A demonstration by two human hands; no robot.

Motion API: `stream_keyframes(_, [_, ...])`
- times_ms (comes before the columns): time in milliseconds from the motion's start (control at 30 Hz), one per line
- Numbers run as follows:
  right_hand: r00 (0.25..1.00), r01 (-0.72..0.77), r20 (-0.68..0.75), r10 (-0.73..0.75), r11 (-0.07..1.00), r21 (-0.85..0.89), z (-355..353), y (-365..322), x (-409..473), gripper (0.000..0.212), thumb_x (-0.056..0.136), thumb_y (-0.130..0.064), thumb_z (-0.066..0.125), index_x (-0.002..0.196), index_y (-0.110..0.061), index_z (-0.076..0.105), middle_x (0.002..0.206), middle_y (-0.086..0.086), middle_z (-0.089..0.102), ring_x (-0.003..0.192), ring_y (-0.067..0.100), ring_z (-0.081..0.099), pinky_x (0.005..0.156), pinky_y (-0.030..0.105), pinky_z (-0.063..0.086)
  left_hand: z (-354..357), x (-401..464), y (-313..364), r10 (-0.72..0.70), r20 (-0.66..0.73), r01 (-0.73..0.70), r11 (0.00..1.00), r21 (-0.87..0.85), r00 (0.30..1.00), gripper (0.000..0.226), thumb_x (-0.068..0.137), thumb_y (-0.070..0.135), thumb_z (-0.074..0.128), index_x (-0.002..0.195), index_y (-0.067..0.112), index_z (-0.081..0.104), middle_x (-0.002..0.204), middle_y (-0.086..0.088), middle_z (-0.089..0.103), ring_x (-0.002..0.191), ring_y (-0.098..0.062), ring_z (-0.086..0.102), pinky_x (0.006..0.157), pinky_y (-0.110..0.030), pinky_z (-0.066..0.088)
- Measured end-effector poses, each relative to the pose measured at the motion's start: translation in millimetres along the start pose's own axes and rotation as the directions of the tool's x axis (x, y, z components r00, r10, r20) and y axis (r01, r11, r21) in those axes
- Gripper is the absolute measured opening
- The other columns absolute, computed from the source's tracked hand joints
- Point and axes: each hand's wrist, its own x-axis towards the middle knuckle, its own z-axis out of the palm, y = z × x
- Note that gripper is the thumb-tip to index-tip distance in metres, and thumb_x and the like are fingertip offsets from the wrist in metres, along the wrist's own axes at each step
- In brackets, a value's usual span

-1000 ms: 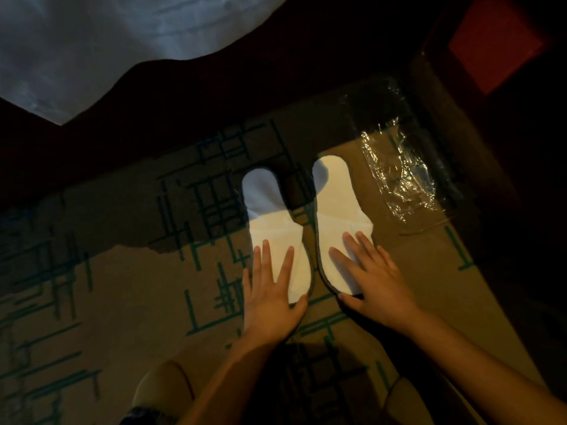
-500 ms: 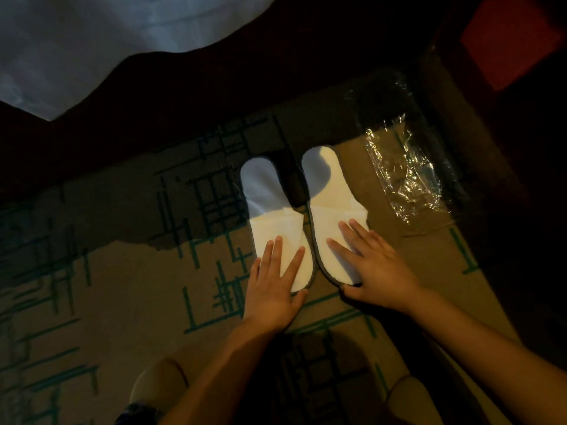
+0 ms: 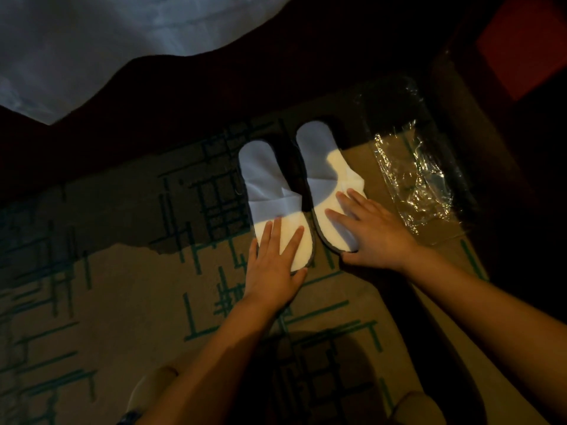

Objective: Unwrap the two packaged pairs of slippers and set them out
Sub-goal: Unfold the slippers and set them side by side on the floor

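Left slipper point(image 3: 270, 191): white, flat, dark-edged sole, lying on the carpet with its band end toward the person; its far half is in shadow, its near end lit.
Right slipper point(image 3: 322, 167): the same kind, just beside the left one with a narrow dark gap between them; it sits a little farther from the person.
Pair: unwrapped, side by side, roughly parallel, in the middle of the view.
Left hand point(image 3: 273, 265): flat and spread, palm down on the near end of the left slipper, fingers pointing away; it presses rather than grips.
Right hand point(image 3: 374, 231): also flat and spread, palm down across the near end of the right slipper, fingers angled toward the left; nothing is clasped in it.
Plastic wrapper point(image 3: 414, 179): clear, crumpled, empty-looking, lying on the carpet to the right of the pair and apart from it.
Carpet point(image 3: 153, 286): tan with teal line pattern, partly lit, partly in deep shadow.
White bedding point(image 3: 107, 41): hangs over the far left, above a dark band.
Far right: a dark piece of furniture with a red patch point(image 3: 521, 41); details too dim to tell.
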Motion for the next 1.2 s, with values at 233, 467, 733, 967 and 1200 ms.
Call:
stream_keyframes(233, [1.0, 0.004, -0.025, -0.005, 1.0, -0.014, -9, 5, 19, 0.097, 0.075, -0.053, 0.063, 0.147, -0.033, 0.002, 0.158, 0.001, -0.016, 0.143, 0.021, -0.019, 0.116, 0.04, -0.001, -7, 16, -3, 0.013, -0.045, -0.013, 1.0, -0.006, 0.999, 0.078, 0.084, 0.049, 0.048, 0.145, 0.034, 0.003, 0.158, -0.009, -0.006, 0.145, -0.028, -0.006, 0.117, -0.049, 0.004])
stream_keyframes(467, [0.999, 0.006, -0.044, -0.005, 1.0, 0.011, -19, 5, 22, 0.093, 0.075, -0.053, 0.062, 0.147, -0.036, 0.005, 0.158, 0.002, -0.015, 0.144, 0.022, -0.018, 0.116, 0.042, 0.001, -9, 16, -1, -0.01, -0.161, 0.004, 0.999, -0.036, 0.987, 0.083, 0.081, 0.051, 0.05, 0.146, 0.032, 0.001, 0.158, -0.013, -0.004, 0.145, -0.03, -0.004, 0.117, -0.047, 0.011])
stream_keyframes(733, [1.0, -0.004, -0.016, 0.004, 1.0, 0.004, -13, 5, 16, 0.084, 0.082, -0.048, 0.057, 0.148, -0.034, 0.007, 0.159, 0.001, -0.013, 0.144, 0.021, -0.017, 0.117, 0.041, 0.004, 1, 10, -3, -0.024, -0.168, 0.009, 0.996, -0.089, 0.986, 0.074, 0.085, 0.041, 0.054, 0.146, 0.026, 0.015, 0.156, -0.017, 0.008, 0.144, -0.033, 0.008, 0.116, -0.045, 0.015])
stream_keyframes(967, [1.0, 0.005, -0.029, -0.004, 1.0, 0.009, -21, 5, 21, 0.083, 0.081, -0.045, 0.06, 0.147, -0.034, 0.011, 0.159, 0.001, -0.008, 0.145, 0.021, -0.014, 0.117, 0.042, 0.005, -4, 14, -3, -0.021, -0.155, 0.009, 0.996, -0.084, 0.988, 0.073, 0.087, 0.042, 0.051, 0.146, 0.027, 0.011, 0.157, -0.017, 0.003, 0.144, -0.033, 0.005, 0.116, -0.042, 0.012])
stream_keyframes(1200, [0.999, 0.013, -0.03, -0.013, 1.0, -0.021, -23, 5, 20, 0.084, 0.081, -0.045, 0.061, 0.147, -0.033, 0.01, 0.159, 0.003, -0.007, 0.145, 0.023, -0.012, 0.117, 0.043, 0.006, -5, 15, -3, -0.029, -0.151, 0.016, 0.996, -0.087, 0.988, 0.074, 0.087, 0.042, 0.051, 0.146, 0.028, 0.01, 0.157, -0.016, 0.003, 0.145, -0.032, 0.004, 0.117, -0.042, 0.012])
